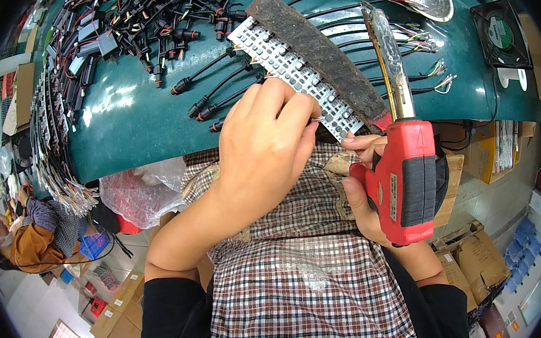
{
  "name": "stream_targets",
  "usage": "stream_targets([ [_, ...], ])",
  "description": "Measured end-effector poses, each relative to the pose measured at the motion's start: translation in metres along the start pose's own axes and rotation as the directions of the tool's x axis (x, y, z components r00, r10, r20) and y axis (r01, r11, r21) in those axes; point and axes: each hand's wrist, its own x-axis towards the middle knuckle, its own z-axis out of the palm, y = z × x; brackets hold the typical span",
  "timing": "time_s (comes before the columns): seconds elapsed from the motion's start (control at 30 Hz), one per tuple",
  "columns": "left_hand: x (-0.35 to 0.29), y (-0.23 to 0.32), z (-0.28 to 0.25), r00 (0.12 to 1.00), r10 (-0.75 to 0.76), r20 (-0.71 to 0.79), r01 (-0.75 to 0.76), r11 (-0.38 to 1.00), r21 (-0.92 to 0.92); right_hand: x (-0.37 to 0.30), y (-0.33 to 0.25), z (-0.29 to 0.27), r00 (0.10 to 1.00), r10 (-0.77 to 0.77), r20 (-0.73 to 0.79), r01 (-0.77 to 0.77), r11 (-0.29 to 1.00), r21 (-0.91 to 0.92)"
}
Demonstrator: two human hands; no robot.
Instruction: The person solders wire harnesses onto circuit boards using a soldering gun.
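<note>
My left hand (264,136) is closed in a pinch over the near edge of a white circuit board panel (292,68). Thin wire ends (318,119) show at its fingertips; the rest of the pinch is hidden. My right hand (370,210) wraps round a red and black soldering gun (404,181), whose metal tip (381,43) points up and away. Some right fingers lie by the panel's right end. Along the panel's far side lies a dark, worn bar (319,54). Short black cables (214,80) stick out from the panel's near side.
On the green table (119,136), a heap of black connector cables (161,18) lies back left, beside bundled wired modules (89,31). More black cables with stripped ends (433,74) lie to the right. A black fan (501,35) stands at far right. Another person (46,233) sits at left.
</note>
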Motion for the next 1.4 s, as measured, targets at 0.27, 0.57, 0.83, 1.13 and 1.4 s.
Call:
stream_targets([
  [0.27, 0.006, -0.003, -0.002, 0.997, -0.018, 0.079, 0.023, 0.997, -0.07, 0.003, -0.005, -0.012, 0.982, -0.008, 0.19, 0.023, 0.997, -0.079],
  [0.57, 0.0, -0.002, 0.002, 0.999, -0.027, 0.04, 0.029, 0.999, -0.04, 0.004, -0.004, -0.013, 0.968, -0.02, 0.25, 0.04, 0.996, -0.075],
  [0.83, 0.002, 0.0, 0.002, 0.997, -0.004, 0.08, 0.003, 1.0, 0.016, -0.002, -0.001, 0.0, 0.999, 0.015, 0.03, -0.012, 0.994, -0.112],
  [1.13, -0.018, -0.013, 0.003, 0.992, 0.122, -0.019, -0.121, 0.992, 0.038, 0.0, 0.001, -0.002, 0.999, -0.018, 0.047, 0.023, 0.993, -0.116],
  [1.4, -0.015, -0.008, -0.003, 0.998, 0.031, -0.046, -0.026, 0.994, 0.111, 0.001, 0.005, -0.002, 0.999, -0.029, 0.031, 0.03, 0.998, -0.059],
])
